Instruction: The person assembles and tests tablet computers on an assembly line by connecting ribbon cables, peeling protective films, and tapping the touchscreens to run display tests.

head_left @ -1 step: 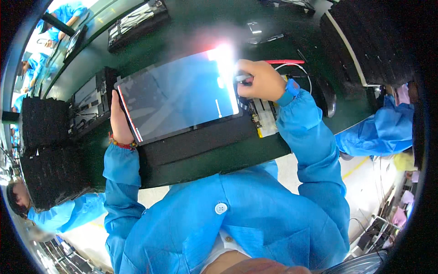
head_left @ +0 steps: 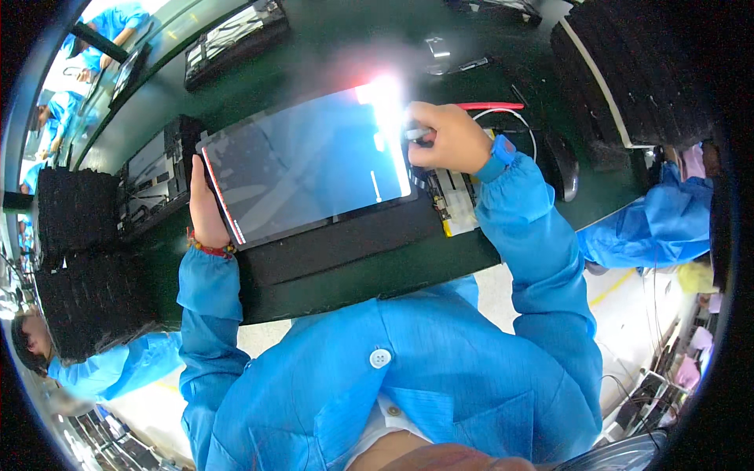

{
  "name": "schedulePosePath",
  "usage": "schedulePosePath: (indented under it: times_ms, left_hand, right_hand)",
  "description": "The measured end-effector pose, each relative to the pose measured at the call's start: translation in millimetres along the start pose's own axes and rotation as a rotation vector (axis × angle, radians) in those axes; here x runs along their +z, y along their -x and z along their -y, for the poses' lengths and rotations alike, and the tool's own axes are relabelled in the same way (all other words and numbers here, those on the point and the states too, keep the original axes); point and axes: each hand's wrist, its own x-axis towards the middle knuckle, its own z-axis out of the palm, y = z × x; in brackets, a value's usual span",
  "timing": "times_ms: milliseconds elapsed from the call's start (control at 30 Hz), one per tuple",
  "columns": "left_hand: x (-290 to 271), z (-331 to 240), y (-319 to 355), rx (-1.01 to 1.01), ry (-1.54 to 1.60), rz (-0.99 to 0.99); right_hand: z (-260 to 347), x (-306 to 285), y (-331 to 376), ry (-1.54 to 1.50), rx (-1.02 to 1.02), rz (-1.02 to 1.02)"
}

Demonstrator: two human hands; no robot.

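A large flat tablet-like screen (head_left: 298, 165) lies tilted on a dark foam pad (head_left: 314, 247), lit bright at its right end, with strong glare there. My left hand (head_left: 208, 206) grips its left edge, the fingers mostly hidden under or behind it. At the right edge my right hand (head_left: 454, 140) is closed, thumb and fingers pinched round a small grey piece whose kind I cannot make out. Under my right wrist lies an opened circuit assembly (head_left: 455, 202) with a pale battery-like block and yellow tape.
Behind my right hand lie a red stick-like tool (head_left: 491, 106), a white cable (head_left: 528, 125) and a black computer mouse (head_left: 564, 169). Black foam stacks stand at left (head_left: 78, 212) and right (head_left: 620, 78). Trays of device parts (head_left: 236, 43) sit farther back. Other people in blue work nearby.
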Motion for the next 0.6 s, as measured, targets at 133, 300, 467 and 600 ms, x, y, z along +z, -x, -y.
schedulePosePath:
  times_ms: [133, 300, 467, 600]
  left_hand:
    - [1.7, 0.1, 0.5, -0.008, 0.029, -0.009]
    - [5.9, 3.0, 0.9, 0.038, 0.027, -0.082]
    - [9.9, -0.1, 5.3, 0.019, -0.090, -0.067]
    - [3.0, 4.5, 0.9, 0.060, -0.018, -0.077]
  right_hand:
    - [3.5, -4.3, 0.4, 0.023, 0.001, -0.023]
    - [-6.8, -14.7, 1.4, 0.123, 0.133, -0.019]
    - [-21.5, -7.6, 0.9, -0.326, -0.063, -0.249]
    - [-14.4, -17.0, 2.1, -0.069, -0.153, -0.090]
